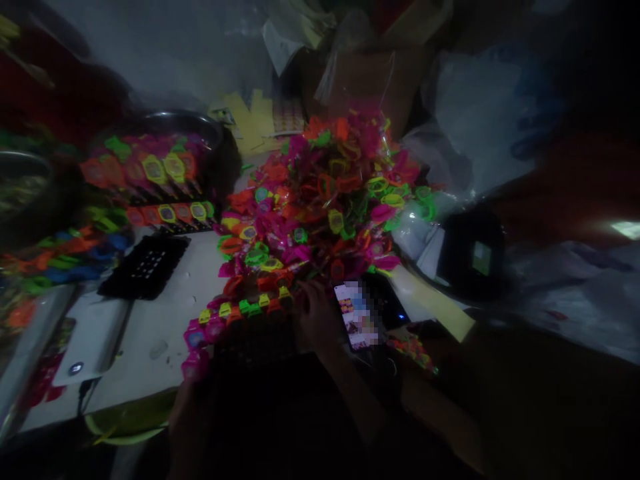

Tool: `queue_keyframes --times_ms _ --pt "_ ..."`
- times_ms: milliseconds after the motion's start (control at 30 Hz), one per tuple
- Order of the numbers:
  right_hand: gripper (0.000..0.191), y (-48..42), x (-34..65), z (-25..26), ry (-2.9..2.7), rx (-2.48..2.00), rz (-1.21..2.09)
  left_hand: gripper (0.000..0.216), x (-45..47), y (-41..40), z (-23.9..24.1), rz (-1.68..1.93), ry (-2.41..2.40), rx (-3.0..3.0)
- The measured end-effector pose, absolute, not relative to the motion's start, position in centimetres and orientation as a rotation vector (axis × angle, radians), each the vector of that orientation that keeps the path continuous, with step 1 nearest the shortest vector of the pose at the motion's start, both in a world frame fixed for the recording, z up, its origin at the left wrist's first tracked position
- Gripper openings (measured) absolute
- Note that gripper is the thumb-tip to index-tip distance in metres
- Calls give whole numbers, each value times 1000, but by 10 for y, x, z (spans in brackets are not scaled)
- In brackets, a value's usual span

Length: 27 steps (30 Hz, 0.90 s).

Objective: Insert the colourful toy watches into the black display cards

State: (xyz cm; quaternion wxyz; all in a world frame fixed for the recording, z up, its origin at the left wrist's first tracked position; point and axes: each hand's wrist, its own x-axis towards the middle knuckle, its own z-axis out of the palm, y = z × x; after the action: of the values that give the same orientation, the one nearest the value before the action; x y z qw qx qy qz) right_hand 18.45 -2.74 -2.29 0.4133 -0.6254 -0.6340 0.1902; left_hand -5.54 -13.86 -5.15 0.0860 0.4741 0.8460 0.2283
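Observation:
Dim light hides much of both hands. My left hand (pixel 189 400) is low at the left end of a dark tray (pixel 255 343), just below pink toy watches (pixel 196 363); its fingers are lost in shadow. At the tray's right end, my right hand (pixel 313 310) has its fingers bent down beside a row of yellow, green and orange toy watches (pixel 250 307). Whatever its fingertips hold is too dark to make out. Behind the tray rises a large heap of colourful toy watches (pixel 320 193). A lit phone (pixel 356 317) lies right of that hand.
To the left are a black moulded tray (pixel 147 267), a white box-shaped device (pixel 93 337) with a cable, and a rack of toy watches (pixel 170 213). A metal bowl (pixel 170 120) stands behind. Yellow card (pixel 435 303) and plastic bags (pixel 480 127) lie rightward. A bare limb (pixel 440 413) shows lower right.

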Motion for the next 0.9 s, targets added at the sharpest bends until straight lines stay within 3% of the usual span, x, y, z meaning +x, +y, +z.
queue_keyframes --times_ms 167,333,733,900 --pt "38 -29 205 -15 -1612 -1346 196 31 -59 -139 -49 704 2398 1376" --pt "32 -31 233 -14 -1373 -1424 82 32 -59 -138 -48 735 2326 1302" --pt "26 -86 183 -25 -1284 -1417 592 32 -52 -140 -47 839 2179 1171" --pt "22 -109 137 -42 -1365 -1277 967 29 -44 -139 -40 896 2152 1124"
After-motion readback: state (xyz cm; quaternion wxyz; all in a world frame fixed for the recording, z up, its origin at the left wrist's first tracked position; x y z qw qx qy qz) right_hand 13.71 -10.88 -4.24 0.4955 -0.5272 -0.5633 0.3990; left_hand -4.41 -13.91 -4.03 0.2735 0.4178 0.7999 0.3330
